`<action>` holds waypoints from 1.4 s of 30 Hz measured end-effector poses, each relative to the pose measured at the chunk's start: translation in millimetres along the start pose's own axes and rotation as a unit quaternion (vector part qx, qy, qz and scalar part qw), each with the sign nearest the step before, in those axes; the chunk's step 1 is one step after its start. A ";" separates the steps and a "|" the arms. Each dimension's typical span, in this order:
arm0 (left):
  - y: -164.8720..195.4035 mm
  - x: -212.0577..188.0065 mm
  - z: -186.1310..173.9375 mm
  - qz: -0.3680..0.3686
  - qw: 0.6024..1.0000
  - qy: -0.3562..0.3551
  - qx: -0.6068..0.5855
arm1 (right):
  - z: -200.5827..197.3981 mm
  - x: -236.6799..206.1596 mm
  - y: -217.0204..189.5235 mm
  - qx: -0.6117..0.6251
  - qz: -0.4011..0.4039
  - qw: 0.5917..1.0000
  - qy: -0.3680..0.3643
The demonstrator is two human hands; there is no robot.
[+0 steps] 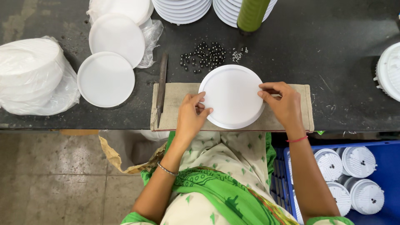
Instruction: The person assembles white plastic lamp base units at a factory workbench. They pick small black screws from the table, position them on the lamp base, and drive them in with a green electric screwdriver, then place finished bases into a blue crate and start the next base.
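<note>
At nine o'clock on the tabletop [333, 54] sits a bagged stack [31, 75] of white discs, with two loose discs [106, 79] just right of it, all untouched. A dark metal tool [161, 85] lies along the left edge of the beige cloth [175, 112], apart from both hands.

The left hand [189, 114] pinches the white disc [231, 102] at its eight o'clock rim, fingers curled closed on the edge. The disc lies flat on the cloth at the middle of the view. Small black beads [204, 56] and a few tiny screws [237, 54] are scattered at twelve o'clock from it, none yet on the disc. The right hand [283, 104] grips the rim at three o'clock, fingers likewise closed on it.

At five o'clock a blue crate [387, 158] holds several white ribbed housings [358, 162]; these look like finished or waiting parts. By my judgement this disc is at an early stage, only being seated or pressed, with many discs left.
</note>
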State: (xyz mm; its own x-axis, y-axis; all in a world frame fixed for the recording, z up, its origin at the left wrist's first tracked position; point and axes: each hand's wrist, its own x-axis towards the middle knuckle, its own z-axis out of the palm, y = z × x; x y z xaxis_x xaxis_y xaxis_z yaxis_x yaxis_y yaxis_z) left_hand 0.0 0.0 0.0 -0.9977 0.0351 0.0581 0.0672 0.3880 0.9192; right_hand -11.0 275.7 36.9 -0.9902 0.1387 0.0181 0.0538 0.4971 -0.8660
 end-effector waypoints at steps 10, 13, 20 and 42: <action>14.2 1.1 2.5 0.021 1.000 0.014 -0.018 | -3.0 7.1 7.0 0.028 -0.041 0.999 -0.007; 14.7 -0.3 7.1 0.012 0.999 -0.006 0.036 | -0.4 6.3 9.6 0.019 -0.049 0.999 -0.013; 12.5 -8.7 14.6 0.100 0.971 -0.003 0.216 | -6.0 -5.9 19.1 -0.157 -0.112 0.981 0.007; 46.5 -41.4 35.3 -0.105 0.956 -0.045 -0.272 | -33.7 -75.3 5.8 0.170 0.015 0.984 -0.039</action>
State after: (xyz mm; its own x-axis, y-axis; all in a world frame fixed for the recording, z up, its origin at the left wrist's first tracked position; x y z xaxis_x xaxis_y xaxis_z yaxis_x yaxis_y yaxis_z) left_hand 44.8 49.1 26.6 -0.9822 0.0972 -0.1609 -0.1735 -0.1392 0.9750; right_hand 68.2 297.0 47.3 -0.9963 0.0770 -0.0376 0.0506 0.1755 -0.9832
